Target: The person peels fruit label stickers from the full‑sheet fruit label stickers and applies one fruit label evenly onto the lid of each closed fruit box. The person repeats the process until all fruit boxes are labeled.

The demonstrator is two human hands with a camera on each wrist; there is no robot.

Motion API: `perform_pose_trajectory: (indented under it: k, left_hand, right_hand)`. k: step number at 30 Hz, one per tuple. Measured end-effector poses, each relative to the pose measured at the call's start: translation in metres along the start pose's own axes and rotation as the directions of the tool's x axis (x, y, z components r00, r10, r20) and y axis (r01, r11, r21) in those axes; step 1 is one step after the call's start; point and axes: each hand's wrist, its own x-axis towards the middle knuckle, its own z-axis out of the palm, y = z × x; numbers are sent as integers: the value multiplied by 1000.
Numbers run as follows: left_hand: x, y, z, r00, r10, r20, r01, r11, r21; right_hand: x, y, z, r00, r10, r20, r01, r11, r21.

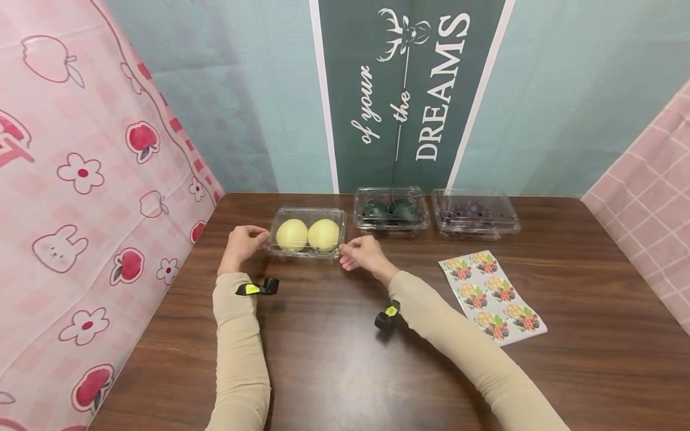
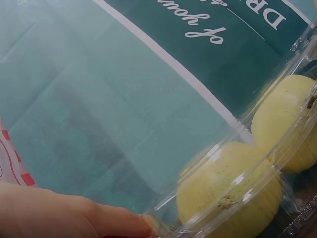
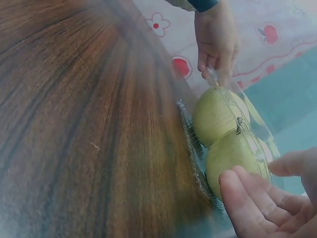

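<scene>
A clear plastic fruit box (image 1: pixel 308 254) stands at the left back of the table, its lid down. Inside lie two round yellow pears (image 1: pixel 291 234), side by side. My left hand (image 1: pixel 244 244) pinches the box's left end between thumb and fingers. At the front right corner, my right hand (image 1: pixel 368 254) holds the box with thumb and fingertips. In the right wrist view, the fingers of that hand (image 3: pixel 277 198) stand at the near end of the box, and the left hand (image 3: pixel 217 44) grips the far end.
To the right stand a clear box (image 1: pixel 392 226) with dark green round fruit and another (image 1: pixel 474 227) with dark purple fruit, probably grapes. A sheet of fruit stickers (image 1: pixel 493 297) lies at the right on the brown wooden table (image 1: pixel 334 359). Cloth curtains hang behind and at both sides.
</scene>
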Motion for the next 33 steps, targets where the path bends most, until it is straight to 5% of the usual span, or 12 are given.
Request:
perform_pose_trajectory:
  k: [14, 33]
  left_hand:
    - [8, 2, 15, 986, 54, -156, -58, 998, -18]
    - [4, -1, 6, 998, 21, -57, -21, 1000, 11]
  right_hand:
    - [10, 1, -1, 994, 3, -110, 18, 982, 188]
    - [6, 1, -2, 998, 32, -60, -22, 985, 169]
